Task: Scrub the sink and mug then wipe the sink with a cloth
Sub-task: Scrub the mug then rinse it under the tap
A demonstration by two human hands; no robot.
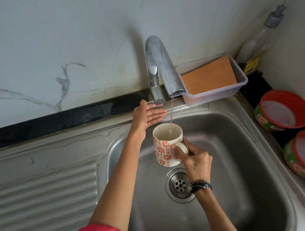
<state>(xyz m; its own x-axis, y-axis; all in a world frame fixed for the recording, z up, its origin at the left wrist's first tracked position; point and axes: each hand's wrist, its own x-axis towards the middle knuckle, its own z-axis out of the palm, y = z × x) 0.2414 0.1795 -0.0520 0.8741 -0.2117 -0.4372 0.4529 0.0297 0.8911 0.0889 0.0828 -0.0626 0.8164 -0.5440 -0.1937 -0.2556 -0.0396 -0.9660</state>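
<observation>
**Mug under a thin stream, cloth untouched**

The steel sink [230, 143] fills the lower frame, its ribbed draining board [42, 199] running off to the left and flecked with water drops. No foam or scrub pad shows in the basin, so whether it has been scrubbed cannot be told from here. Behind it the tap [162, 65] lets a thin stream fall into the mug.

At the back right a clear plastic tub [241, 85] sits on the sink's rim, holding an orange cloth [208, 76]; it lies flat and dry-looking, so the wiping step appears not yet begun. Two red-rimmed tubs of white cleaning paste [282, 110] stand on the dark surface to the right, and a pump bottle [262, 41] stands in the corner.

The left hand [149, 115] reaches to the tap's base, fingers straight and together, resting against or just beside the lever; it grips nothing. The right hand [193, 158] holds the white mug with red flowers [164, 149] upright above the drain [179, 185], fingers curled through and around its handle.

My judgement: the mug is being rinsed or filled, roughly mid-task, with the cloth wipe left to do.
</observation>
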